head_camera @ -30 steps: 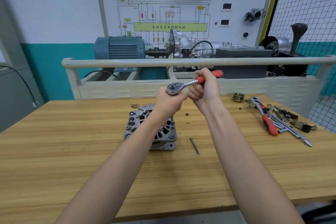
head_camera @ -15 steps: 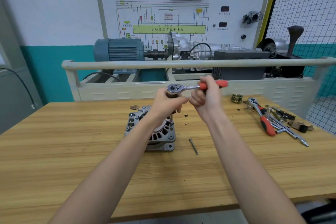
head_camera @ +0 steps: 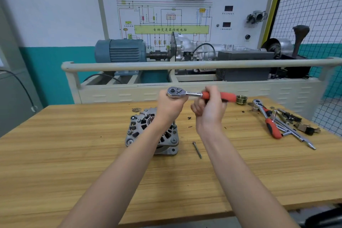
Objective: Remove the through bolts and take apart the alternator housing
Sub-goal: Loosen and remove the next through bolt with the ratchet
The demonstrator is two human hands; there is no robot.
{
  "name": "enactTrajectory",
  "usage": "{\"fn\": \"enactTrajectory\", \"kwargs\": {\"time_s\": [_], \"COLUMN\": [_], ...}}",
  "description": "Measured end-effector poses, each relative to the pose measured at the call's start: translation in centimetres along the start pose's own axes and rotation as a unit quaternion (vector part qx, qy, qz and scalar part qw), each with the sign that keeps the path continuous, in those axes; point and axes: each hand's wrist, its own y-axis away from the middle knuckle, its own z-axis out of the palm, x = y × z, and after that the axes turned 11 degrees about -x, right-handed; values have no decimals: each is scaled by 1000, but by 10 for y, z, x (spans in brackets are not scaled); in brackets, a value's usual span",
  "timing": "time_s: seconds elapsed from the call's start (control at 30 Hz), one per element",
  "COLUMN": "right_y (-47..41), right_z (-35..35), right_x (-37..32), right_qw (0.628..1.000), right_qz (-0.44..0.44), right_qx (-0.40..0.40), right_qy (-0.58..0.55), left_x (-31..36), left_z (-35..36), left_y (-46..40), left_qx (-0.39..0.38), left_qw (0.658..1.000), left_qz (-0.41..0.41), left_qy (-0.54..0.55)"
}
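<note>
A grey alternator (head_camera: 142, 129) stands on the wooden table (head_camera: 74, 153), partly hidden by my left forearm. A ratchet wrench (head_camera: 187, 93) with a red handle sits above it on a thin extension (head_camera: 174, 123) that runs down to the housing's right rim. My left hand (head_camera: 170, 106) grips the ratchet just under its head. My right hand (head_camera: 209, 109) holds the red handle, which points right. One removed through bolt (head_camera: 197, 149) lies on the table to the right of the alternator.
A brass pulley (head_camera: 240, 100) sits at the back right. A second red-handled ratchet (head_camera: 267, 120) lies among loose tools and small parts (head_camera: 294, 127) at the right. A cream trainer bench rail (head_camera: 185, 65) runs behind the table, with a mesh fence (head_camera: 312, 24) to the right.
My right hand has swung the red handle clockwise, from pointing up and right to pointing flat to the right. My left hand stays under the ratchet head.
</note>
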Motion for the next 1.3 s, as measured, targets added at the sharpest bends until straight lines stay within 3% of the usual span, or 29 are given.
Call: {"fn": "enactTrajectory", "kwargs": {"time_s": [0.1, 0.2, 0.37, 0.47, 0.53, 0.67, 0.77, 0.87, 0.97, 1.03, 1.1, 1.3], "right_y": [29, 25, -20, -48, -59, -57, -35, -1, 25, 26, 16, -40], "right_z": [1, 0, -7, -3, 0, 4, 0, -4, -6, -6, -7, -6], "right_x": [14, 12, -11, -25, -27, -24, -13, -1, 10, 10, 3, -24], "right_qw": [996, 996, 995, 963, 943, 955, 989, 999, 996, 996, 999, 980], "right_qz": [-89, -87, 72, 184, 227, 215, 119, -4, -75, -74, -42, 148], "right_qx": [10, 4, -73, -189, -236, -203, -86, 10, 24, 22, 14, -129], "right_qy": [-4, 1, 8, 49, 62, 37, -10, -31, -42, -39, -30, 39], "left_x": [-4, -6, -2, 8, 10, 2, -2, -4, -8, -9, -9, 4], "left_z": [6, 6, -15, -27, -28, -17, -5, 6, 15, 17, 13, -24], "left_y": [0, 0, 3, -1, -3, -3, -1, -1, 0, 1, 2, -1], "left_qx": [77, 63, -123, -235, -265, -188, -91, -2, 72, 79, 48, -217], "left_qw": [997, 998, 992, 970, 963, 981, 996, 999, 996, 996, 998, 975], "left_qz": [-13, -15, 2, -7, -24, -34, -5, 11, 19, 21, 15, -5], "left_qy": [-23, -18, -35, -55, -44, -6, -22, -34, -44, -40, -29, -56]}}
